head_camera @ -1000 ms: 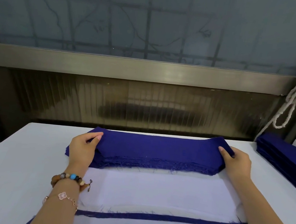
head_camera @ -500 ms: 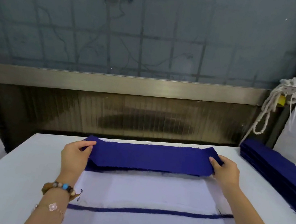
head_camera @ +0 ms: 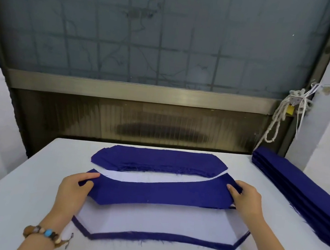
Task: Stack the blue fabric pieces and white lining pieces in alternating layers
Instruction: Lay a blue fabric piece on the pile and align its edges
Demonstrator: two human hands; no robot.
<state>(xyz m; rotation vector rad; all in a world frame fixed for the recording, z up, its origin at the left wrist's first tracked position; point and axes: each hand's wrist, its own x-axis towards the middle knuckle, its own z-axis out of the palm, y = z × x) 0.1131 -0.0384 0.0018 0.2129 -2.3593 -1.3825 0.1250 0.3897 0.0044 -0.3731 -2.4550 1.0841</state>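
Fabric first: one blue piece (head_camera: 157,193) hung stretched between both hands in the middle of the frame, just above the white lining piece (head_camera: 158,218) that lay on top of the working stack. The left hand (head_camera: 74,188) pinched the left end, thumb on top and fingers curled under. The right hand (head_camera: 248,201) did the same at the right end, thumb over the cloth, fingers tucked beneath.

My guess is the two-end grip was there to keep it taut and flat, so it would drop square onto the lining without wrinkling. A thin blue edge (head_camera: 155,237) peeked out under the lining along its lower side, so the layers looked to be alternating down there.

The supply pile of blue pieces (head_camera: 155,159) sat just behind, upper middle, handy for the next grab I'd say. Another folded blue pile (head_camera: 305,198) ran along the right edge of the table (head_camera: 3,198). No bins, trays or boxes in view, everything lay straight on the tabletop.
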